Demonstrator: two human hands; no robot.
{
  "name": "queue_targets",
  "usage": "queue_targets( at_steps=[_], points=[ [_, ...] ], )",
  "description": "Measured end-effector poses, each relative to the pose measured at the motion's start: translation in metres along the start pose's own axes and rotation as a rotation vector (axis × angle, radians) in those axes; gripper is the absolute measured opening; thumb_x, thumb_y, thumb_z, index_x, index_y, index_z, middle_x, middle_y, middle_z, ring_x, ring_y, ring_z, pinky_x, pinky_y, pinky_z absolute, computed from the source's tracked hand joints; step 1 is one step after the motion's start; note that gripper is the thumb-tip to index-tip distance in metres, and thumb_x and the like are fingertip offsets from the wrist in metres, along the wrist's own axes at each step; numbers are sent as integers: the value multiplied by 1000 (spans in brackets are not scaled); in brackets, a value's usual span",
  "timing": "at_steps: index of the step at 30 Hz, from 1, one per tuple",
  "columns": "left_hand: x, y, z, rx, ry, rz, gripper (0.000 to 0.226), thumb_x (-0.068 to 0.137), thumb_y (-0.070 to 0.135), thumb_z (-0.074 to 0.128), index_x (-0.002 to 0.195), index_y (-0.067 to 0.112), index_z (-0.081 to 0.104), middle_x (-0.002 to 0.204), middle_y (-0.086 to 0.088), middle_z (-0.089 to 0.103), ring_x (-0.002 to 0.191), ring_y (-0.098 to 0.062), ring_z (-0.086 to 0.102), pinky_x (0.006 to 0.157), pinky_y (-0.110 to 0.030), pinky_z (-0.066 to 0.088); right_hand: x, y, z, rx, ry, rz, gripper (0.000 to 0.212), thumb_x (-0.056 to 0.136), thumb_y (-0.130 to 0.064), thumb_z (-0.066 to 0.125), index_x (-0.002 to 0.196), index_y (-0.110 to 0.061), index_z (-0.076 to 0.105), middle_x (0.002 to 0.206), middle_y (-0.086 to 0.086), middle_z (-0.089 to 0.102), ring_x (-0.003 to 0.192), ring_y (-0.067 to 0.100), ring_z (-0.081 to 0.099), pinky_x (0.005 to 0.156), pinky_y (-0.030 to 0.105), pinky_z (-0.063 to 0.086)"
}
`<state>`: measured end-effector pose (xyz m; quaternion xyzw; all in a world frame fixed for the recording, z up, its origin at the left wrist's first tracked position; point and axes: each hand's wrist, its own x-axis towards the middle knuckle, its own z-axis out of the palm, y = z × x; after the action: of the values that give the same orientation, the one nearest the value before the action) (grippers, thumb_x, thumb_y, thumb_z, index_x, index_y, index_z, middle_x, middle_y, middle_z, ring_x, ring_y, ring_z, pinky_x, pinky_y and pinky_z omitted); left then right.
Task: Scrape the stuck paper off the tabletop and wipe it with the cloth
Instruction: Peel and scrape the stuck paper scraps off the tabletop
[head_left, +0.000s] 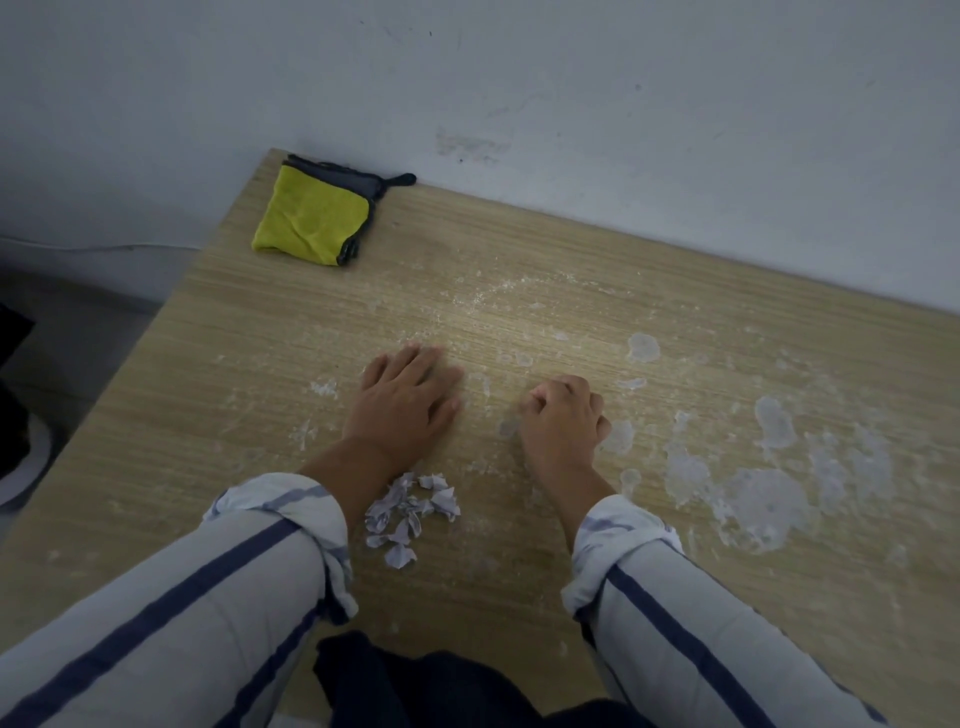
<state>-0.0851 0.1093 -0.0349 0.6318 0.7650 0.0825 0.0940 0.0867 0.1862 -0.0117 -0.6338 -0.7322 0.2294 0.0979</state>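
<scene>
Left hand (410, 400) is laid flat on tabletop (234, 374), fingers straight; right hand (563, 421) is clenched, nothing held. Paper scraps (410, 512) are piled betw. them.

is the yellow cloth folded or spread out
Folded: the yellow cloth lies as a small thick square near the far left corner of the table, with stacked grey-trimmed edges showing along its right side.
</scene>
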Motion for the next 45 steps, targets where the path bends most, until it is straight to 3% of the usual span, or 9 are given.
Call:
queue_targets(
  at_steps=[6, 12, 21, 26, 32, 35, 38, 41, 45],
  points=[
    [0, 0, 0, -4, 10, 6, 55, 90, 54, 19, 137, 36, 40, 152, 3, 31, 143, -23, 20, 114, -44, 13, -14, -6, -2, 142, 16, -53, 11, 88, -15, 50, 88, -13, 61, 120, -1, 47, 114, 21, 38, 88, 33, 20],
    [1, 1, -4, -98, -61, -33, 43, 96, 43, 39, 138, 38, 38, 156, 7, 21, 145, -17, 9, 117, -41, 4, -32, -15, -13, 435, 54, -162, 9, 85, -12, 57, 76, -13, 54, 88, -5, 52, 91, 20, 52, 88, 45, 44],
    [-20, 16, -31, -457, -35, -52, 33, 88, 15, 49, 116, 26, 64, 151, -3, 34, 144, -20, 15, 117, -44, 14, -57, -18, -27, 564, -198, -135, 18, 82, -15, 63, 68, -16, 51, 68, -3, 53, 60, 8, 46, 56, 19, 38],
    [-50, 27, -46, -627, -103, -57, 44, 80, 36, 40, 109, 20, 69, 150, -2, 36, 144, -20, 15, 115, -41, 16, -65, -18, -26, 606, -235, -87, 20, 78, -9, 64, 66, -17, 50, 65, -1, 53, 58, 12, 46, 55, 25, 39],
    [-72, 32, -48, -654, -115, -84, 16, 87, 24, 62, 97, 12, 68, 149, -4, 38, 143, -14, 17, 111, -30, 15, -75, -23, -25, 672, -292, -62, 17, 73, -10, 68, 68, -12, 52, 66, 5, 58, 65, 20, 53, 62, 36, 45],
    [-82, 33, -51, -634, -95, -70, 16, 86, 21, 65, 88, 5, 64, 143, -8, 45, 138, -14, 28, 104, -17, 15, -80, -26, -25, 692, -290, -64, 18, 72, -6, 66, 66, -12, 50, 62, 2, 56, 63, 20, 51, 60, 36, 44],
    [-90, 31, -52, -595, -66, -78, 14, 85, 23, 66, 84, 9, 65, 132, -6, 54, 125, -16, 43, 102, -25, 25, -85, -27, -25, 709, -297, -62, 17, 72, -4, 65, 66, -12, 51, 62, 2, 56, 63, 19, 51, 60, 36, 44],
    [-94, 30, -49, -539, -5, -96, 13, 82, 27, 67, 75, 16, 63, 100, -1, 63, 97, -15, 54, 98, -36, 37, -89, -28, -24, 711, -310, -58, 17, 74, -6, 65, 66, -12, 52, 64, 5, 57, 63, 19, 51, 61, 35, 44],
    [-103, 36, -48, -508, -24, -279, 23, 85, 35, 61, 64, 26, 58, 83, 3, 61, 84, -14, 53, 82, -31, 41, -93, -29, -19, 665, -340, -34, 18, 80, -15, 65, 70, -12, 50, 69, 6, 54, 63, 17, 48, 59, 28, 43]
  ],
)
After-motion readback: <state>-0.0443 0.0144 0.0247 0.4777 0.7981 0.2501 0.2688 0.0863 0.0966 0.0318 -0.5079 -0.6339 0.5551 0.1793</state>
